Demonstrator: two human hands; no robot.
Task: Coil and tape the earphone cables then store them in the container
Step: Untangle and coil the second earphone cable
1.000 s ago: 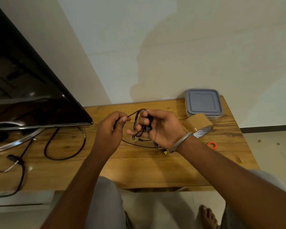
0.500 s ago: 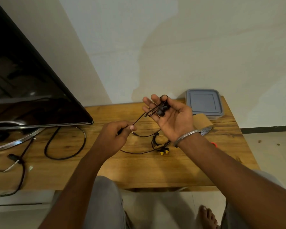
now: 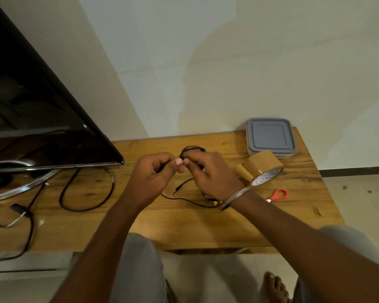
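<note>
A thin black earphone cable (image 3: 190, 149) loops above my two hands over the wooden table (image 3: 184, 224). My left hand (image 3: 153, 178) pinches the cable at its thumb and fingertips. My right hand (image 3: 210, 176) grips coiled turns of the same cable, thumb tip meeting the left thumb. The cable's tail with its jack plug (image 3: 175, 190) lies loose on the table below the hands. A second black earphone with yellow tips (image 3: 214, 202) lies under my right wrist. The grey lidded container (image 3: 270, 136) sits shut at the back right, with the brown tape roll (image 3: 262, 169) in front of it.
Red-handled scissors (image 3: 279, 194) lie right of my right wrist. A black TV screen (image 3: 31, 119) on a metal stand fills the left, with thick black cables (image 3: 85, 189) looped on the table below it. My knees and a bare foot show under the table's front edge.
My right hand has turned from palm-up and raised to palm-down, coming back down to meet the left hand. The cable is now looped between both hands, and the scissors have come into view.
</note>
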